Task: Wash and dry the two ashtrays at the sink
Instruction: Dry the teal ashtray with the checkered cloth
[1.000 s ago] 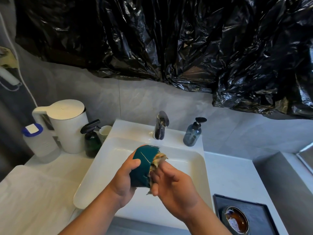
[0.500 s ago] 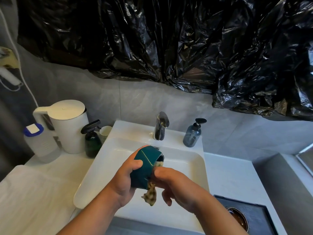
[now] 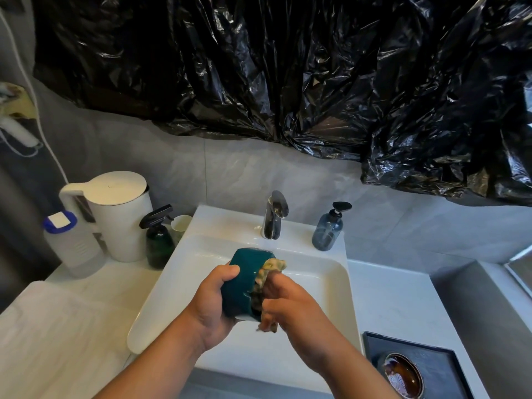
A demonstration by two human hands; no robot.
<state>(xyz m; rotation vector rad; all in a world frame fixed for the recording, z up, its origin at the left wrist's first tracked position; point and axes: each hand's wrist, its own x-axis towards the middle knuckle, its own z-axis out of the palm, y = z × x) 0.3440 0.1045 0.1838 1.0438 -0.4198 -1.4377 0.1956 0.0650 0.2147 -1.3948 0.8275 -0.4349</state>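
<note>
My left hand (image 3: 214, 300) grips a dark teal ashtray (image 3: 243, 279) tipped on its side above the white sink basin (image 3: 184, 272). My right hand (image 3: 290, 308) pushes a yellowish patterned cloth (image 3: 272, 266) into the ashtray's open side, its fingers curled round the cloth; part of the cloth hangs out below. A second, amber glass ashtray (image 3: 403, 374) sits on a dark tray (image 3: 431, 355) on the counter at the lower right. The chrome tap (image 3: 273, 218) stands behind the basin with no water running.
A blue soap dispenser (image 3: 328, 228) stands right of the tap. Left of the basin are a green spray bottle (image 3: 158, 240), a small cup (image 3: 180, 226), a white kettle (image 3: 118, 214) and a plastic jug (image 3: 70, 243). A white towel (image 3: 54, 332) lies on the left counter. Black plastic sheeting (image 3: 288, 67) covers the wall above.
My right hand has turned and pushed the cloth up into the ashtray, so that less of it hangs below. The ashtray stays tilted in my left hand.
</note>
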